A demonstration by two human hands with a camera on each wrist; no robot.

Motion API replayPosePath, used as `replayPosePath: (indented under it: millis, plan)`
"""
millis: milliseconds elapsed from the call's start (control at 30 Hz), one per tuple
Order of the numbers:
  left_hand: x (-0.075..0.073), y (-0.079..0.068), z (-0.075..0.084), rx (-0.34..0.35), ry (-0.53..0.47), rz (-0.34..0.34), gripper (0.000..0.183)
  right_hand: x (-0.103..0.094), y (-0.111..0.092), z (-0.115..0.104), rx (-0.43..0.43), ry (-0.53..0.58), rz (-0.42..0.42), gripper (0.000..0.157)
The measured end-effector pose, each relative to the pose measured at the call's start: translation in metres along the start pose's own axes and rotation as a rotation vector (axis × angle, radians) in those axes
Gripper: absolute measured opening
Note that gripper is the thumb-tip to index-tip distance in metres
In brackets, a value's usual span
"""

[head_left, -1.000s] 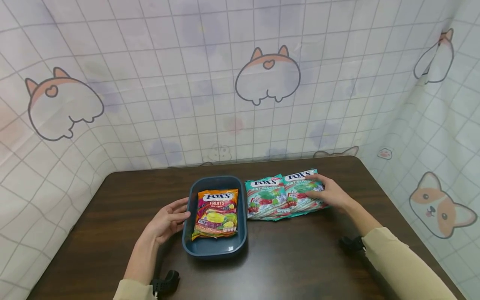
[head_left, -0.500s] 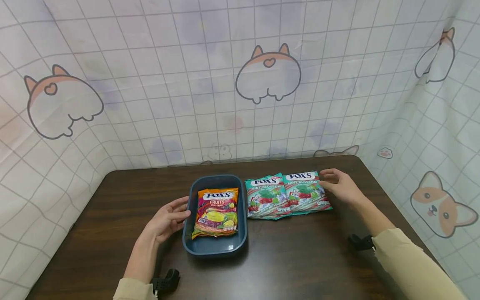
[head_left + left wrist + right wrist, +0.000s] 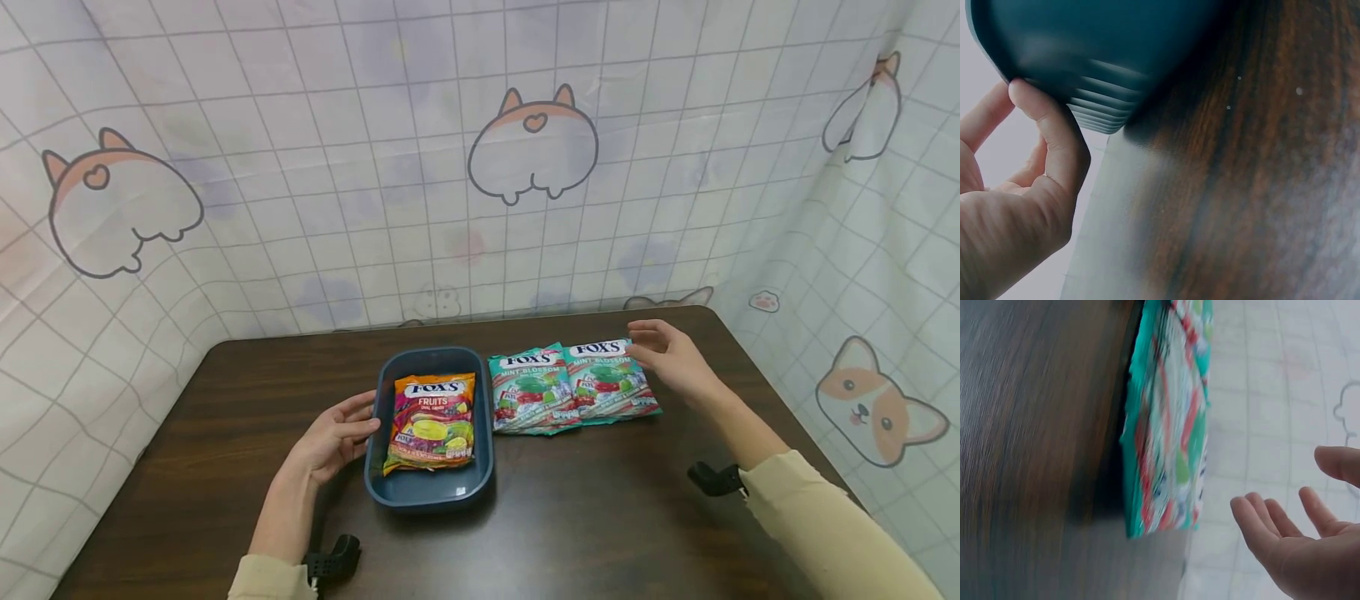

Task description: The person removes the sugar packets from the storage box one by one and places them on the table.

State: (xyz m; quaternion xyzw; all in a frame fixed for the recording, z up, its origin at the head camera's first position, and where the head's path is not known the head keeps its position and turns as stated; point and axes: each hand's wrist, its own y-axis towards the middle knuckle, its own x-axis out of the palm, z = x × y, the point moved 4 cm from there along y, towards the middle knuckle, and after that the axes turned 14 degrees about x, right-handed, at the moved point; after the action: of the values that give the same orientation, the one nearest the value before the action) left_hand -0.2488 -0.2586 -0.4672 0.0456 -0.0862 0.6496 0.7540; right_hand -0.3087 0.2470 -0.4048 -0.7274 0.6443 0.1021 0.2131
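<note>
1. Tray [image 3: 429, 495], head view, holds the orange candy bag [image 3: 431, 421]; mint bags [image 3: 532, 392] lie just beside it. Left hand [image 3: 333, 442] seemingly steadies the tray, right hand [image 3: 671, 358] tends the mint bags; taking one would call for reaching down and closing on it.
2. Left wrist view: thumb [image 3: 1044, 119] touches the tray; whether it's pinched, I cannot tell.
3. Right wrist view: relaxed fingers [image 3: 1254, 525] hold nothing; their gap from the bags is unclear from above.

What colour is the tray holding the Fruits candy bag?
The tray is dark blue, clearest in the head view.
</note>
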Motion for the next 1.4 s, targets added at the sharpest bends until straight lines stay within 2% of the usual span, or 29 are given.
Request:
replayPosePath:
  millis: [167,333,667,933,1233,1400]
  plan:
    - [0.000,-0.001,0.000,0.014,-0.006,-0.030,0.068,0.017,-0.004,-0.009,-0.009,0.046,-0.067,0.055]
    - [0.001,-0.001,0.000,0.005,-0.002,-0.017,0.066,0.035,-0.007,-0.018,-0.003,0.120,-0.149,0.058]
    - [0.001,0.000,0.000,0.003,-0.020,-0.014,0.066,0.059,-0.004,-0.023,-0.004,0.181,-0.245,0.058]
    - [0.000,0.001,-0.001,-0.008,-0.019,0.015,0.063,0.086,-0.009,-0.028,0.010,0.160,-0.290,0.054]
    - [0.000,-0.001,0.002,0.004,-0.020,-0.010,0.067,0.114,-0.015,-0.035,-0.023,0.199,-0.369,0.060]
    - [0.000,-0.001,0.001,0.004,-0.021,-0.008,0.066,0.126,-0.022,-0.038,-0.025,0.216,-0.378,0.055]
